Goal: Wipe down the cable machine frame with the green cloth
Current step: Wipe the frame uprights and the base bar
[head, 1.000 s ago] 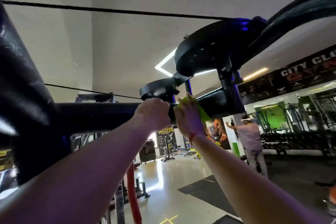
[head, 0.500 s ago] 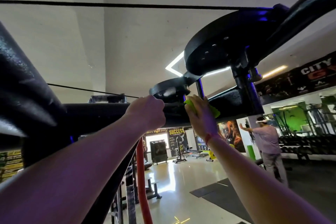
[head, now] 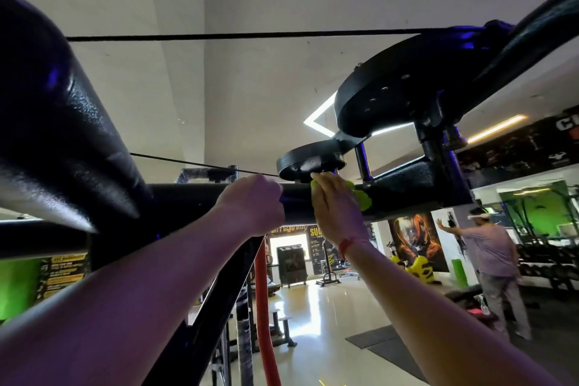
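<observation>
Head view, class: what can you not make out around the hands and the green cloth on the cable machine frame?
- Green cloth: mostly hidden beneath the right hand.
- Left hand fingers: hidden behind its back on the crossbar.
- Small pulley: its top faces away from the camera.

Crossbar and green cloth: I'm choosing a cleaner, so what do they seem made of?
The crossbar looks like metal tubing under glossy black paint or powder coat; its slightly pebbled surface throws bright highlights. The green cloth, pressed to the bar by the right hand, looks like soft nubby microfibre, judging by its bumpy bunched edge, though the weave is too small to confirm.
</observation>
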Motion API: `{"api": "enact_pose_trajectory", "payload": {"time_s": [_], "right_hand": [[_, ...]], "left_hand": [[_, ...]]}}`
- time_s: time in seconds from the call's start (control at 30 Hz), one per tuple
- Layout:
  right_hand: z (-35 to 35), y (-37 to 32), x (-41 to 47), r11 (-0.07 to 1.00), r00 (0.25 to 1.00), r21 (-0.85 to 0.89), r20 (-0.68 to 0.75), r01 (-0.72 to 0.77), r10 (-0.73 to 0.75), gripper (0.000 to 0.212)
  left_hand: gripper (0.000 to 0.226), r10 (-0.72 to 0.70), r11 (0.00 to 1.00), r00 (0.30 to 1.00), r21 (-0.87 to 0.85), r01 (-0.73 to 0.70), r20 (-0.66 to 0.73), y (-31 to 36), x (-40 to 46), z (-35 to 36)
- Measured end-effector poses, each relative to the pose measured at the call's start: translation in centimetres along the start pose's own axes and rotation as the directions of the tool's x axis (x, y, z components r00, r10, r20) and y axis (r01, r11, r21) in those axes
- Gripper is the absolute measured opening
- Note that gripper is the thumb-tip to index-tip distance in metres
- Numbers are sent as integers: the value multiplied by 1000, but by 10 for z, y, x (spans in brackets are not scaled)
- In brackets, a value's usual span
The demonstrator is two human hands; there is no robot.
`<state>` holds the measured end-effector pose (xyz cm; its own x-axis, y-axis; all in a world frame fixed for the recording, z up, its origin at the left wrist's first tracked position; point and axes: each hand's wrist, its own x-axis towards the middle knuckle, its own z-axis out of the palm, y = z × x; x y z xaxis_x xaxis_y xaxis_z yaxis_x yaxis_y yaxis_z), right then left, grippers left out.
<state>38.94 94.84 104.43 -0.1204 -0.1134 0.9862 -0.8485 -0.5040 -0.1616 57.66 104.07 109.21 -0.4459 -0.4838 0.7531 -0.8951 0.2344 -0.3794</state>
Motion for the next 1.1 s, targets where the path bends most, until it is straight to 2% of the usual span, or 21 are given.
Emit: {"api": "enact_pose_trajectory", "payload": {"time_s": [0.07, 0.1, 0.17, 0.23, 0.3, 0.4, 0.47, 0.5, 0.53, 0.6, 0.67, 0.7, 0.73, 0.8, 0.83, 0.87, 0.9, 0.97, 1.0, 1.03, 1.1], "right_hand": [[-4, -9, -5, 973, 966, 41, 114, 228, -231, 42], [-8, -2, -3, 959, 948, 60, 147, 277, -283, 41], [-15, 19, 3, 980, 974, 9, 108, 198, -198, 38], [-14, 30, 3, 997, 999, -70, -41, -30, 27, 42], [-1, 10, -1, 994, 989, -54, -116, -95, 89, 45], [15, -27, -16, 991, 990, 41, -65, 125, -122, 39], [13, -23, -21, 943, 944, 71, 38, 325, -328, 42], [9, -13, -19, 932, 930, 73, 75, 355, -360, 45], [7, -5, -18, 948, 945, 68, 80, 312, -317, 47], [9, -3, -20, 993, 995, 61, -15, 102, -101, 50], [21, -31, -26, 998, 996, 66, -84, -17, 22, 53], [27, -51, -31, 997, 998, 72, -66, 15, -10, 52], [31, -65, -35, 989, 992, 70, -29, 127, -125, 50], [30, -74, -38, 903, 900, 58, 69, 426, -430, 47], [25, -69, -34, 858, 852, 61, 103, 509, -513, 47], [21, -62, -30, 853, 846, 55, 109, 519, -522, 47], [21, -56, -29, 889, 887, 34, 65, 457, -458, 46], [26, -58, -36, 976, 972, 11, -84, 219, -217, 46], [34, -69, -42, 992, 984, 4, -123, 129, -128, 47], [42, -85, -47, 994, 987, 3, -117, 110, -109, 48], [54, -114, -54, 953, 953, 32, -23, 302, -301, 47]], "left_hand": [[28, -5, 1000, 1000, 0, 5, -1, -5, -5, -2], [29, -9, 1000, 1000, -2, 9, 2, -7, -7, -2], [35, -16, 1000, 1000, -24, 16, 7, -12, -12, -2], [44, -14, 1000, 1000, -12, 14, 2, -16, -17, -1], [49, -15, 1000, 1000, 24, 15, -15, -19, -23, -1], [51, -28, 999, 998, 32, 30, -50, -20, -30, -2], [53, -27, 999, 997, 17, 28, -78, -23, -35, 0], [54, -31, 1000, 996, 1, 32, -81, -24, -39, 1], [56, -39, 999, 996, -17, 38, -82, -26, -42, 4], [57, -49, 998, 994, -32, 46, -96, -30, -51, 8], [58, -59, 998, 991, -41, 54, -123, -33, -57, 13], [58, -70, 997, 989, -49, 64, -134, -35, -61, 15], [59, -82, 996, 987, -55, 75, -141, -36, -64, 18], [62, -84, 996, 985, -45, 78, -153, -39, -75, 22], [64, -82, 996, 983, -38, 77, -163, -40, -82, 23], [66, -81, 997, 981, -34, 76, -178, -41, -90, 24], [69, -81, 997, 979, -28, 77, -186, -43, -99, 25], [73, -94, 996, 980, -11, 94, -176, -50, -114, 29], [73, -109, 994, 979, -8, 109, -173, -55, -119, 31], [72, -124, 992, 975, -13, 124, -182, -61, -123, 34], [68, -139, 990, 968, -42, 134, -207, -71, -130, 39]]}}
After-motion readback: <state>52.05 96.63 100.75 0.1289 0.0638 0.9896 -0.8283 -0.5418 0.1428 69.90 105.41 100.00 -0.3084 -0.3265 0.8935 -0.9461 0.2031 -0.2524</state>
